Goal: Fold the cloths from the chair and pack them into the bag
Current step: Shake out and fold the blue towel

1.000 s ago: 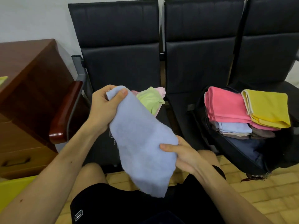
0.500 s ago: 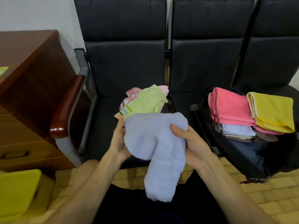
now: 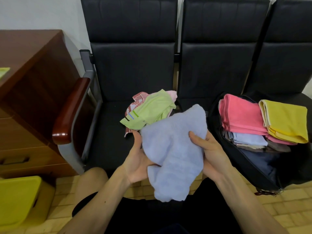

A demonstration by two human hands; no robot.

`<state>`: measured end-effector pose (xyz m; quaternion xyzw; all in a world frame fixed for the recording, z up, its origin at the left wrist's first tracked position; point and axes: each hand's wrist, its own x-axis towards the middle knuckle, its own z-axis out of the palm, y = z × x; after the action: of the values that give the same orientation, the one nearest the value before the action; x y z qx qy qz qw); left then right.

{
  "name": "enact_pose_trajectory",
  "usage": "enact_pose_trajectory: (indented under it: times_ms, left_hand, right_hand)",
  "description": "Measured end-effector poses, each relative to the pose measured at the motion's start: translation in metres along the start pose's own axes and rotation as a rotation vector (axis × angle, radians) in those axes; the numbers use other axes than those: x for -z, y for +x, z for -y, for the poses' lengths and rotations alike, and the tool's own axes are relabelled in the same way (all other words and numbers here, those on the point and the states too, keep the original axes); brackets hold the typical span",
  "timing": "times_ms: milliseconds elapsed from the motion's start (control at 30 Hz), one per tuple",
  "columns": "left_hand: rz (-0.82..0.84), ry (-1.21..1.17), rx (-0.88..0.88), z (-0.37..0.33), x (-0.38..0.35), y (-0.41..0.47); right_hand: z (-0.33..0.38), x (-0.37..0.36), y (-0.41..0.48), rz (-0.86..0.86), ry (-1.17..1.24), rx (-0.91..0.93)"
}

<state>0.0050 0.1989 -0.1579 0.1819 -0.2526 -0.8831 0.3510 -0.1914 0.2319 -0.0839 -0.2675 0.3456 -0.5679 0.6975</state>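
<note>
The light blue cloth (image 3: 173, 149) is held up in both hands above the person's lap, in front of the chair (image 3: 109, 132), bunched and rumpled, with its lower end hanging down between the forearms. The right hand (image 3: 211, 156) grasps its right edge: the thumb lies across the front of the fabric and the fingers are tucked behind it. The left hand (image 3: 136, 163) sits palm-up under the left side of the cloth with the thumb standing beside the edge. Its fingers are hidden under the fabric, so I cannot tell whether they clasp it or only carry it. Behind the cloth, on the black seat of the chair, lies a small heap of unfolded cloths – a light green cloth (image 3: 150, 110) on top, a red patterned cloth (image 3: 137, 100) under its left side and a pale pink cloth (image 3: 172, 95) showing at the back. To the right, a dark bag (image 3: 253, 168) lies open across the next seats, with folded cloths stacked in it: a pink cloth (image 3: 239, 114) on the left of the stack, a yellow cloth (image 3: 287, 120) beside it on the right, and a pale blue folded cloth (image 3: 248, 138) below among others in dull colours. At the left stand a wooden cabinet (image 3: 33, 81) beside the chair's reddish-brown armrest (image 3: 70, 112) and – low on the tiled floor – a yellow stool (image 3: 18, 198).
</note>
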Motion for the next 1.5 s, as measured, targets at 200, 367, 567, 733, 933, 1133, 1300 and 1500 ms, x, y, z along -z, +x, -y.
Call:
enact_pose_trajectory:
  times_ms: [200,367,567,733,933,1133,1300,1500]
  left_hand:
    - [-0.382,0.463,-0.027,-0.019,-0.004,0.000]
    - [-0.547,0.677,-0.011,-0.041,-0.006,0.006]
    - [-0.456,0.684,0.005,-0.080,-0.022,0.006]
    - [-0.321,0.849,-0.039,-0.106,-0.036,-0.002]
    - [-0.397,1.011,-0.275,-0.107,-0.039,0.003]
    - [-0.533,1.094,-0.423,-0.097,-0.036,0.011]
    - [-0.571,1.315,-0.578,-0.092,-0.045,0.018]
    - [-0.324,1.168,-0.541,-0.084,-0.076,0.014]
  right_hand:
    - [0.005,0.029,0.013,-0.218,-0.567,-0.024]
    - [0.017,0.035,0.023,-0.195,-0.876,-0.070]
    - [0.042,0.020,0.039,-0.012,-0.934,-0.003]
    - [0.061,0.014,0.047,0.108,-1.258,0.102]
    - [0.066,0.012,0.052,0.025,-1.503,0.250]
    - [0.074,0.020,0.049,-0.037,-1.530,0.231]
    - [0.082,0.028,0.045,-0.014,-1.393,0.189]
    - [0.084,0.048,0.037,0.115,-1.004,0.072]
